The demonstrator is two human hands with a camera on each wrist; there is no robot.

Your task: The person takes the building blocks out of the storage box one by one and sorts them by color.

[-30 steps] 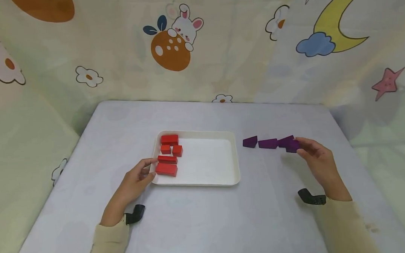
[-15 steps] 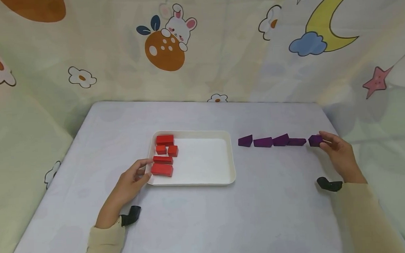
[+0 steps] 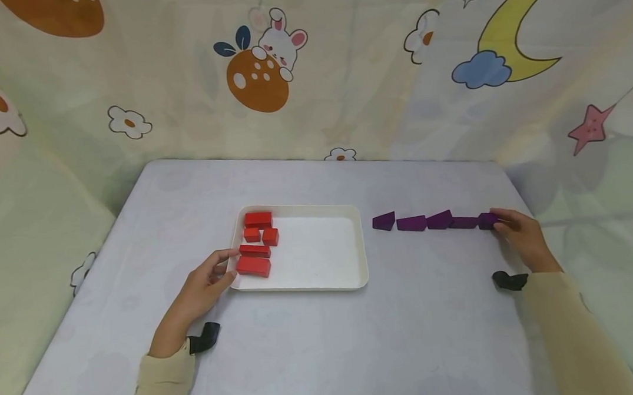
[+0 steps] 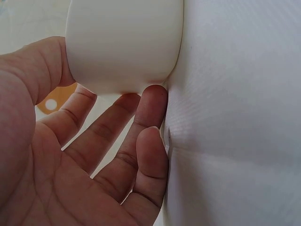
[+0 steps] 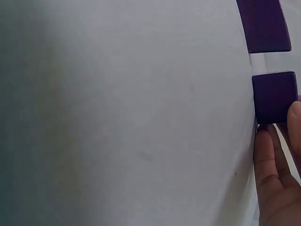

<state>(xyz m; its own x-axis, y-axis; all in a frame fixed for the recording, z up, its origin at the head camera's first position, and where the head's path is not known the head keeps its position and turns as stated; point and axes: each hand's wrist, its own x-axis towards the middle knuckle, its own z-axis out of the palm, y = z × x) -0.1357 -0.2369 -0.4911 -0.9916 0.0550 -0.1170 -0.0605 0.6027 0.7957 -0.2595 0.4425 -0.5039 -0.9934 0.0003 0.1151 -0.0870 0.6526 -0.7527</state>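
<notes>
My left hand (image 3: 199, 294) holds the left end of a white tray (image 3: 319, 253), thumb and fingers at its corner; the left wrist view shows fingertips against the tray's outer wall (image 4: 124, 47). Red blocks (image 3: 253, 266) of several sizes lie along the tray's left side. To the right of the tray, purple blocks (image 3: 411, 223) form a row on the table. With thumb and fingers, my right hand (image 3: 525, 238) pinches the rightmost purple block (image 3: 487, 220), square-faced in the right wrist view. There, a small gap parts it from the neighbouring purple block (image 5: 265, 26).
A white cloth covers the table (image 3: 355, 349). Behind it hangs a patterned curtain (image 3: 353, 72), which also comes down along the left and right sides. A black wrist camera (image 3: 205, 338) sits at the left cuff, another black wrist camera (image 3: 510, 281) at the right.
My right hand carried the purple block to the right, past the end of the row, then moved slightly left, bringing it against or near its neighbour. The left hand stayed at the tray.
</notes>
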